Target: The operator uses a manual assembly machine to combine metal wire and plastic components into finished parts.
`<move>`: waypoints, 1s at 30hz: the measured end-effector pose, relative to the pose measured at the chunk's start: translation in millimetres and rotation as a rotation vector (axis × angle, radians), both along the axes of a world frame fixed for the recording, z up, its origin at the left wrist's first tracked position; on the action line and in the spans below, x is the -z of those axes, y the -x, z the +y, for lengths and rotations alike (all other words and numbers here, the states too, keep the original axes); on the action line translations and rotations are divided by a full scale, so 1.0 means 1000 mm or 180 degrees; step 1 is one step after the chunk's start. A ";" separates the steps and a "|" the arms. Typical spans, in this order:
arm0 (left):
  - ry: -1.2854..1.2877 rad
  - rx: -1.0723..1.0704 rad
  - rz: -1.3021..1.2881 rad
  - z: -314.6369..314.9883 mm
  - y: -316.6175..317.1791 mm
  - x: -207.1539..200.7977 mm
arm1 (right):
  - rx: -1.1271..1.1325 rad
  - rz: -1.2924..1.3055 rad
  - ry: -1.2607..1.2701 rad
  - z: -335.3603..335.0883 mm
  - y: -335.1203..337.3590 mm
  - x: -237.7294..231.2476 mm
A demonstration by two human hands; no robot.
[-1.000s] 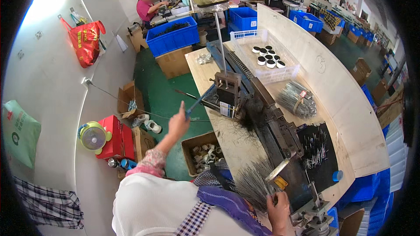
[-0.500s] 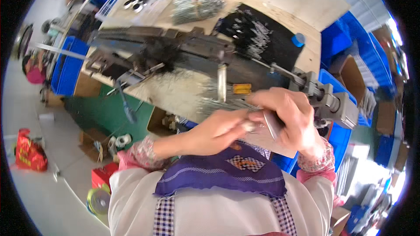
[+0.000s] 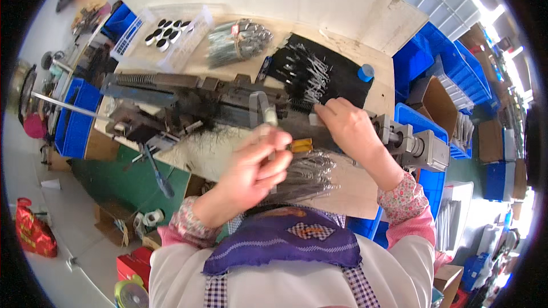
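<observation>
My left hand (image 3: 251, 168) is curled around a lever with a pale grip (image 3: 270, 116), which rises from the long dark metal machine (image 3: 228, 100). The hand is slightly smeared by motion. Farther right, my right hand (image 3: 351, 128) reaches over the machine's bed with its fingertips drawn together. A small pale piece (image 3: 314, 118) shows at those fingertips; its kind is hidden. Between the hands sits a small yellow-orange block (image 3: 301, 145). Below it, a pile of thin metal wires or rods (image 3: 302, 177) lies on the table near my apron.
Thin metal pieces (image 3: 314, 74) lie on a black mat (image 3: 348, 82) beside a blue cap (image 3: 366, 72). Behind the machine are a bagged metal bundle (image 3: 237, 43) and a clear tray (image 3: 191, 43) of black-and-white round parts. Blue bins (image 3: 414, 60) stand at right; blue-handled pliers (image 3: 160, 174) hang at left.
My hands have moved apart. The left now grips the lever; the right has gone forward onto the machine's bed. The flat metal piece seen in the right hand earlier no longer shows clearly.
</observation>
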State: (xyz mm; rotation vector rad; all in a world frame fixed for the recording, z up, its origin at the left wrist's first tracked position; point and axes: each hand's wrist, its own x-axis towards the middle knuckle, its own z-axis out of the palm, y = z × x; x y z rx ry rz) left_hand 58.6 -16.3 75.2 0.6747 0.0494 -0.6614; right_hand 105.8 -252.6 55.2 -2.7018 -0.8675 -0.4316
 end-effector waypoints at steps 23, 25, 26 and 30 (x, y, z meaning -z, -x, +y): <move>-0.5207 0.0485 -0.5350 -0.059 -0.092 0.022 | -0.0623 0.0270 -0.0448 -0.022 -0.033 -0.001; -0.5358 0.0000 -0.5561 -0.032 -0.089 0.021 | -0.0598 0.0057 -0.0670 0.003 -0.037 0.003; -0.5312 -0.0372 -0.5981 -0.025 -0.087 0.019 | -0.0674 0.0052 -0.0737 0.007 -0.038 0.004; -0.4422 -0.2736 -0.5603 0.004 -0.069 0.015 | -0.0703 0.0169 -0.1540 0.017 -0.039 0.005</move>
